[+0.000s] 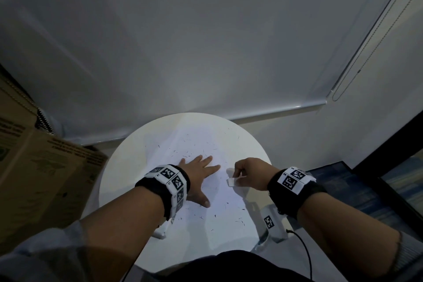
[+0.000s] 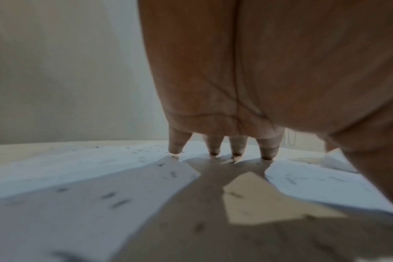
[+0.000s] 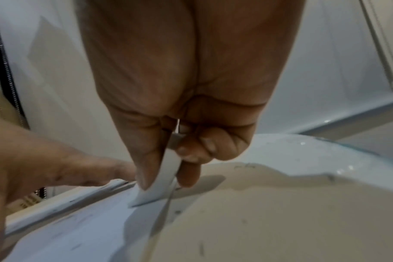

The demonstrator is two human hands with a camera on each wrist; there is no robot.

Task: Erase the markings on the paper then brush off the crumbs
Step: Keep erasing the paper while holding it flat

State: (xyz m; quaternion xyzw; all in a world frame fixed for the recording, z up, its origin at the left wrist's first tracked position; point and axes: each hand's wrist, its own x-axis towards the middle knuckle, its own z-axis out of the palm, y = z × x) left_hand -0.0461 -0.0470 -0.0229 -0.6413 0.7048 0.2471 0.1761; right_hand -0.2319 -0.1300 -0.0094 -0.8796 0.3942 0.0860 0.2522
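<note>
A white paper [image 1: 206, 144] lies on the round white table [image 1: 123, 167], strewn with dark eraser crumbs [image 1: 239, 220]. My left hand [image 1: 201, 174] lies flat on the sheet with its fingers spread; their fingertips [image 2: 236, 152] press down on the paper [image 2: 56, 168]. My right hand [image 1: 245, 171] is at the sheet's right edge. There the thumb and forefinger pinch the paper's edge [image 3: 159, 186] and lift it a little. A small white block [image 1: 231, 182], apparently the eraser, shows at that hand's thumb side. My left hand [image 3: 45, 164] lies close beside the right hand [image 3: 166, 179].
A cardboard box [image 1: 34, 178] stands close to the table on the left. Behind the table hangs a white roller blind [image 1: 206, 41] with its bottom bar [image 1: 274, 112] and a bead chain [image 1: 357, 71] at the right. A black cable [image 1: 304, 249] runs down by my right forearm.
</note>
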